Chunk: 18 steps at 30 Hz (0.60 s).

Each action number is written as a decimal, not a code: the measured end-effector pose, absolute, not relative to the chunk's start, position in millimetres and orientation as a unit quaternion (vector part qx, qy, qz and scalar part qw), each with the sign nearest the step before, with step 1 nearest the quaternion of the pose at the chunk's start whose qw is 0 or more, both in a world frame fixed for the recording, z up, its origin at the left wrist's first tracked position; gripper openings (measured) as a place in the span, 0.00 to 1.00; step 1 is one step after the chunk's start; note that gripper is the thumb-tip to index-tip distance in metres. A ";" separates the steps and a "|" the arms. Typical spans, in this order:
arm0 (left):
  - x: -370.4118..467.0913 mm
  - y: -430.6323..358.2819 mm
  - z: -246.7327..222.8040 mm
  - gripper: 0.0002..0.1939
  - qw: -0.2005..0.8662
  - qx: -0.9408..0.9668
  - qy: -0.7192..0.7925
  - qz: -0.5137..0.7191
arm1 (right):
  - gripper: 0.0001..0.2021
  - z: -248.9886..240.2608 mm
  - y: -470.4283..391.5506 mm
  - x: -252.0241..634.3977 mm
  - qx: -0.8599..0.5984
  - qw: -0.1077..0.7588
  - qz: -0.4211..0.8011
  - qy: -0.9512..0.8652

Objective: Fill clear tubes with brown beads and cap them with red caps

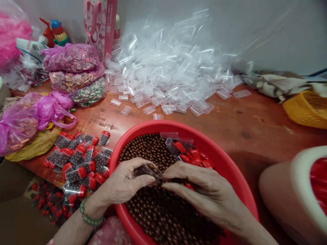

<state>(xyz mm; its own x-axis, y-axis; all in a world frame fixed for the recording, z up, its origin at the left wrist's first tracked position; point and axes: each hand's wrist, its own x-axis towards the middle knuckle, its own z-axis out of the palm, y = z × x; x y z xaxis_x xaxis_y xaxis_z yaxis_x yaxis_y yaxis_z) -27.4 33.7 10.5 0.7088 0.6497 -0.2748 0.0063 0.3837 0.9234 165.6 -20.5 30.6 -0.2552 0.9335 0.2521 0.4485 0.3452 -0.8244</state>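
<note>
My left hand [130,178] is closed around a small clear plastic case [146,170] with brown balls in it, held above the red basin [230,166]. My right hand [204,185] has thumb and fingers pinched together at the end of that case. What sits between its fingertips is hidden. Shiny brown balls [143,146] fill much of the basin under both hands. Several red caps [195,156] and a few empty clear cases [170,144] lie on the balls at the basin's far right side.
Filled cases with red caps [79,153] are heaped left of the basin, with more lower down. A large pile of clear cases [168,75] lies behind. Pink bags [74,58] stand at left. A pale bucket [283,180] holding red pieces and a yellow basket [304,109] are at right.
</note>
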 end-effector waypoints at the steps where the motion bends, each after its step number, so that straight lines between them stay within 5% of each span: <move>1: -27.3 34.0 10.9 0.11 0.764 0.520 0.319 0.210 | 0.01 30.3 -20.5 166.5 -0.480 0.383 0.317 -0.723; 6: -27.7 34.6 12.9 0.07 0.781 0.507 0.311 0.191 | 0.13 31.9 -14.4 165.1 -0.481 0.356 0.303 -0.742; 13: -27.8 37.0 14.2 0.07 0.777 0.524 0.298 0.183 | 0.04 37.1 -6.6 159.0 -0.473 0.327 0.307 -0.758; 18: -26.9 37.9 11.7 0.08 0.787 0.497 0.316 0.182 | 0.10 32.8 -11.4 159.1 -0.493 0.326 0.369 -0.717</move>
